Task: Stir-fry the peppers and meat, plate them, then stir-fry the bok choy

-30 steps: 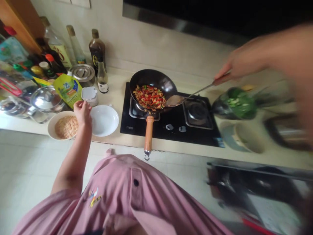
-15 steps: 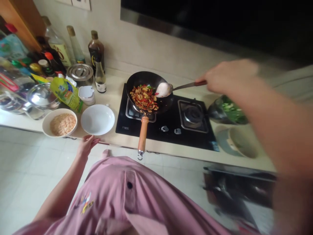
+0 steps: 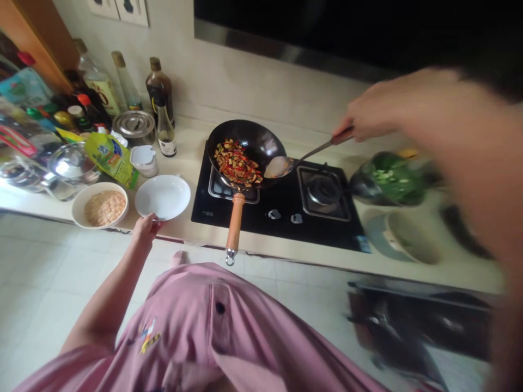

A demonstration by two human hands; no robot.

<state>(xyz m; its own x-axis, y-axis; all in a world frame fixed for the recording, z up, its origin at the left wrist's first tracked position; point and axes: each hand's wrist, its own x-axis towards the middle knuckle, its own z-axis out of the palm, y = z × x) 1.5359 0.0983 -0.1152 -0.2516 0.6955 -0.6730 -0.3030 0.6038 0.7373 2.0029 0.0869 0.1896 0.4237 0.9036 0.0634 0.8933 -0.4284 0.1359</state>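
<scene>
Head view: we are seeing the wok (image 3: 269,142) sitting on the stove (image 3: 335,226), between our two hands, with chopped food (image 3: 237,163) lying inside. Our right hand (image 3: 382,109) is gripping the spatula (image 3: 315,150) by its handle, fingers closed; the blade is extending to the wok's right side. Our left hand (image 3: 145,230), fingers narrowed to a pinch, is holding the near rim of the white plate (image 3: 163,195), which is lying left of the stove.
</scene>
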